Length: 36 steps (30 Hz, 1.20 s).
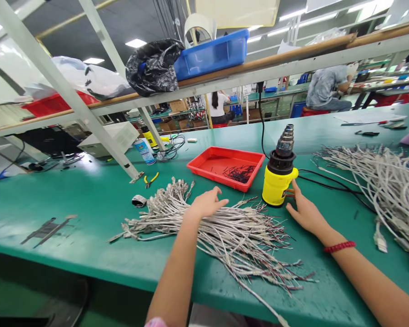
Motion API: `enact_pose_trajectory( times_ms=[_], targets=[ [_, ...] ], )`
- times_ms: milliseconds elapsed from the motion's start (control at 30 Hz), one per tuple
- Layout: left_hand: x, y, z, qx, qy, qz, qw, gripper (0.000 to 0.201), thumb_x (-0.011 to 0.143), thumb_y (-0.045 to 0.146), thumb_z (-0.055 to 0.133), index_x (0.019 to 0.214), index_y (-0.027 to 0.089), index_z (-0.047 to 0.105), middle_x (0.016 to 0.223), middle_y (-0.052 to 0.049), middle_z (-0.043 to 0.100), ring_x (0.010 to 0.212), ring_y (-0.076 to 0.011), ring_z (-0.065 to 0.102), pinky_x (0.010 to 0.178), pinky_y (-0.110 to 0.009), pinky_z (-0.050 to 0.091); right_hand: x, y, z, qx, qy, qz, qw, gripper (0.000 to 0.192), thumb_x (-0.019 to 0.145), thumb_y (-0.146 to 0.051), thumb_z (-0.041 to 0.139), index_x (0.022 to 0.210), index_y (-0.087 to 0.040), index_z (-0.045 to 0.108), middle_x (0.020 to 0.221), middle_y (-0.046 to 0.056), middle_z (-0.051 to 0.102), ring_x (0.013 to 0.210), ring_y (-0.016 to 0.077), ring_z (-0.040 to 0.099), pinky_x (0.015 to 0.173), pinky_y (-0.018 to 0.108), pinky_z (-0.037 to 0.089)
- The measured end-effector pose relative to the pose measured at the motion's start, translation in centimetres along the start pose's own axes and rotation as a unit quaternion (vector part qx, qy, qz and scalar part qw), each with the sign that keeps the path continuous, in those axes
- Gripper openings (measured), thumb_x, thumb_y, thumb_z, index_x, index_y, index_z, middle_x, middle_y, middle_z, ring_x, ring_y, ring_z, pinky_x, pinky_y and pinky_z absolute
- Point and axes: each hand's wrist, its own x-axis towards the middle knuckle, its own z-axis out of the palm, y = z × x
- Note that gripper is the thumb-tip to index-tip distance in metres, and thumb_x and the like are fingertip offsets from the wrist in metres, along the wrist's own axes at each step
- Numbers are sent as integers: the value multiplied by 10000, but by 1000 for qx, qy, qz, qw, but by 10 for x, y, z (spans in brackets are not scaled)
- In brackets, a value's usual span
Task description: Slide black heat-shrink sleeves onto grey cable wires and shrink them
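My left hand [207, 203] lies over a thick bundle of grey-white cables [238, 231], its fingers loosely spread and gripping nothing that I can see. The cables have connectors at their left ends and bare, thin coloured wires at their right ends. A yellow and black heat gun [275, 184] stands upright, its stepped metal nozzle pointing up. Beside it, my right hand [304, 210] has its fingertips at the gun's right side, thumb apart, without wrapping around it. Behind the bundle sits a red tray [221, 159] holding many short black tubes [240, 173].
Another heap of cables [388, 181] covers the right of the green bench [88, 200]. Yellow-handled pliers [152, 180], a roll of tape [138, 201] and a spray can [145, 151] are at left. A shelf above carries a blue bin [213, 53]. Two people sit farther back.
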Motion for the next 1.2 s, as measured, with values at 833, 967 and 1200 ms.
enact_pose_trajectory(
  times_ms=[833,967,1200],
  targets=[
    [-31,33,-84,-320,114,187,922,383,968,475,346,764,177,472,494,76,436,402,-71,478,462,-182,431,5,7,10,45,49,26,997,407,922,-345,364,1282,-201,487,1150,108,681,1025,265,669,866,448,556],
    [-37,29,-87,-352,206,197,892,303,982,417,345,836,185,476,483,81,450,416,-85,517,465,-185,435,4,0,10,102,39,22,994,639,927,-462,414,1474,-190,226,1332,148,569,1173,262,601,997,478,493],
    [-40,24,-95,-389,278,206,854,252,971,320,347,787,187,458,449,74,438,379,-95,504,419,-186,417,16,-8,22,183,-13,45,982,1073,776,-551,631,1523,-170,-38,1394,206,507,1269,327,522,1029,552,438]
  ],
)
